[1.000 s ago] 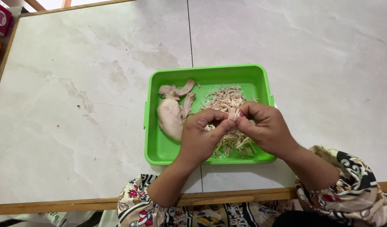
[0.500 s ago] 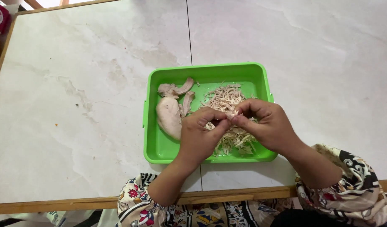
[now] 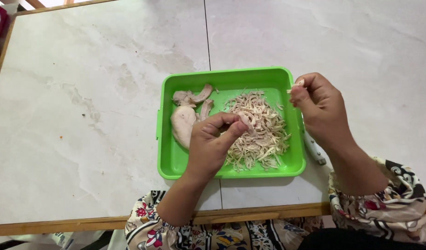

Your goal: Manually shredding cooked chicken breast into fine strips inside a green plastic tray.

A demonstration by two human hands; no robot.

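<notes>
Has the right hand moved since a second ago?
Yes. The right hand has pulled away from the left hand, out past the green tray's right rim.

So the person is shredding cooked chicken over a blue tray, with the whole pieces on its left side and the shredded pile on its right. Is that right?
Not quite: the tray is bright green, not blue, as the head view shows. The rest holds: whole chicken pieces lie on its left side, the shredded pile on its right.

A pale marble table (image 3: 83, 115) carries a green tray (image 3: 229, 78).
</notes>
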